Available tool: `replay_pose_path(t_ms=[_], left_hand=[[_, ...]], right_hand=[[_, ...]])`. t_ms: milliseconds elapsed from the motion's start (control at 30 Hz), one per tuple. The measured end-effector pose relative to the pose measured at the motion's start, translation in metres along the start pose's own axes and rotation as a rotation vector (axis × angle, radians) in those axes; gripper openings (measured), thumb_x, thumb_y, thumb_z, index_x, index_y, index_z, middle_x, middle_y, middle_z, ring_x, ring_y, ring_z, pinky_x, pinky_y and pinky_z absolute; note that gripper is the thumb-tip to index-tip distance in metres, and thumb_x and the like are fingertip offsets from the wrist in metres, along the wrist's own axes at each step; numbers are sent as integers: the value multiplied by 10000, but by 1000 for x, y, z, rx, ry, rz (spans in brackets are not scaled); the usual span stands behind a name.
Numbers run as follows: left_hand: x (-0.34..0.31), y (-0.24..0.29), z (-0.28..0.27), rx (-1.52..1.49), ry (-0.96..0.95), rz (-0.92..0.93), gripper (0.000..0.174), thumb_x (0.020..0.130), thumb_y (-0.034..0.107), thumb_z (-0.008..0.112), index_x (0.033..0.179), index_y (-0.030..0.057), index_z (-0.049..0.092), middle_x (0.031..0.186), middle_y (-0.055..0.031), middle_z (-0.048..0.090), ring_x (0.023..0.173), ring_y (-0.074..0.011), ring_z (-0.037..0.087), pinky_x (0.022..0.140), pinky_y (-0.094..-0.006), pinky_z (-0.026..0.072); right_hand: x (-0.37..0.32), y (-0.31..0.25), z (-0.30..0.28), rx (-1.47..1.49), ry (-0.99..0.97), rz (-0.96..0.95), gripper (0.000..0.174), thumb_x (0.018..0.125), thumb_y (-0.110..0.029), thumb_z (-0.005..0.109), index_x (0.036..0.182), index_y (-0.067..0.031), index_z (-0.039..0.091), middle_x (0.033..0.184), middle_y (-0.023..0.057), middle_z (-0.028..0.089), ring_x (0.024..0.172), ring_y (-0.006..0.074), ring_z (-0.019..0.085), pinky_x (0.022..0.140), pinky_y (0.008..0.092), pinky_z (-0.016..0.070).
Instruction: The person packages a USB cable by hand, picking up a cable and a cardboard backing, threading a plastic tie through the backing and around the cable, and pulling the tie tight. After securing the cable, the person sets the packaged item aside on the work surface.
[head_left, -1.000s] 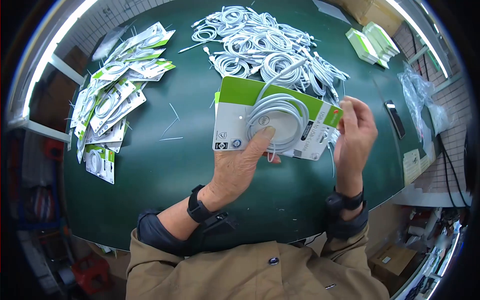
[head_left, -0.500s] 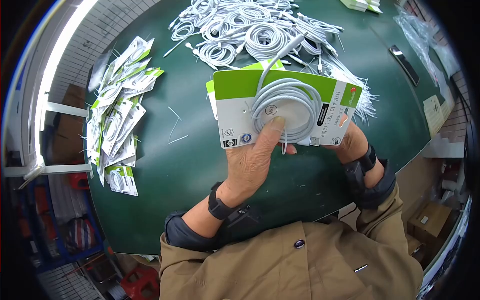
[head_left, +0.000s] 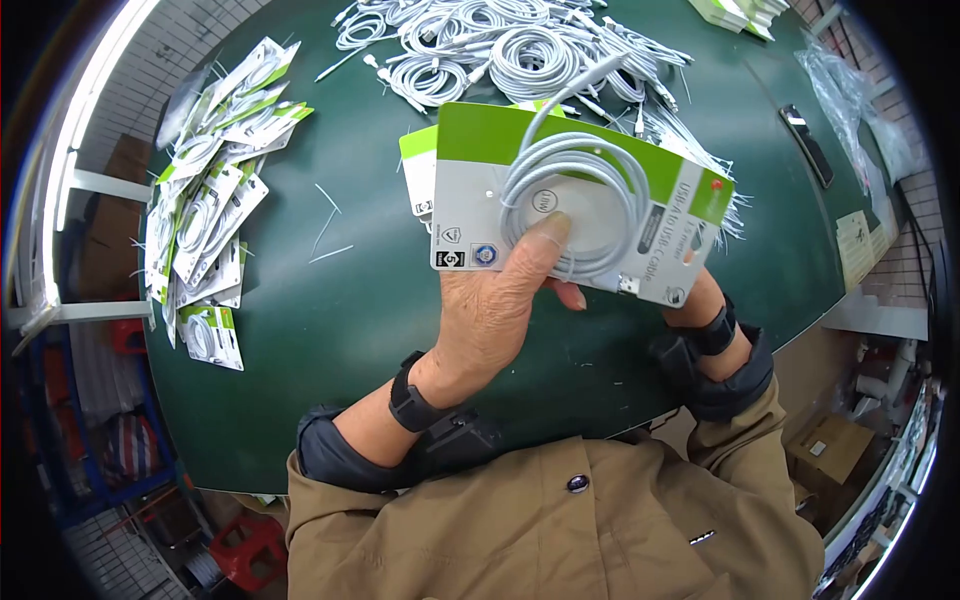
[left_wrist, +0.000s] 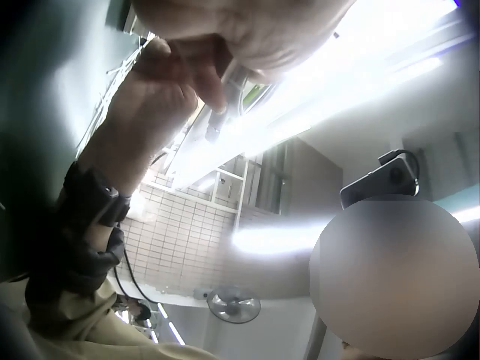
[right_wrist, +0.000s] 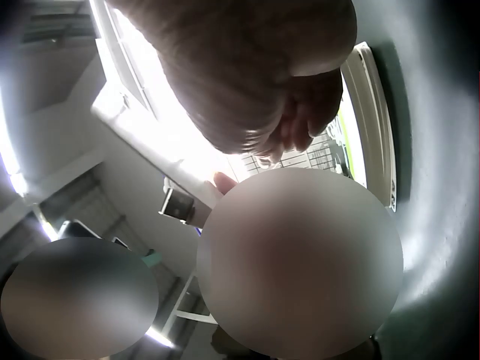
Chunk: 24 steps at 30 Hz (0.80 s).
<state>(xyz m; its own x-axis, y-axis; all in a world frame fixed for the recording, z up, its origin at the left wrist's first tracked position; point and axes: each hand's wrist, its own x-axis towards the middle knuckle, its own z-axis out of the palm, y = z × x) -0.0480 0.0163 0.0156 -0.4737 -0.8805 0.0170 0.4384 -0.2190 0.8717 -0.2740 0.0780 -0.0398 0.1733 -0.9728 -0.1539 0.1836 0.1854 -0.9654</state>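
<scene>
Head cam: L hand (head_left: 490,310) grips carded cable (head_left: 588,215) nr ctr; R hand (head_left: 697,298) mostly hidden behind it at approx 4 o'clock, can't tell grip. Loose cable pile (head_left: 535,62) at 12, pkgd cables (head_left: 222,215) at 10. L wrist cam: both hands approx 11, grip unclear. R wrist cam: ditto, approx 12.

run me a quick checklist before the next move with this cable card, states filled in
1. Left grip: ok, thumb presses the coiled USB cable onto the USB-A to USB-C card.
2. Printed front showing: ok, lettering faces the head camera.
3. Cable within card outline: not ok, one end juts past the green top edge.
4. Right grip: cannot tell, fingers hidden by the card in the head view.
5. Only one card held: cannot tell, a second card shows behind.
</scene>
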Motion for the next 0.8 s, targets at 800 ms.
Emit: replay_pose_path(t_ms=[800], left_hand=[[0,13,0,-142,25,-182,349,980,112,721,1302,50,601,1120,-50,701,891,-113,688,604,-237,544]], right_hand=[[43,-19,33,128,4,-262,195,1004,-197,721,1088,-43,634,1000,15,700,854,64,647,706,226,547]])
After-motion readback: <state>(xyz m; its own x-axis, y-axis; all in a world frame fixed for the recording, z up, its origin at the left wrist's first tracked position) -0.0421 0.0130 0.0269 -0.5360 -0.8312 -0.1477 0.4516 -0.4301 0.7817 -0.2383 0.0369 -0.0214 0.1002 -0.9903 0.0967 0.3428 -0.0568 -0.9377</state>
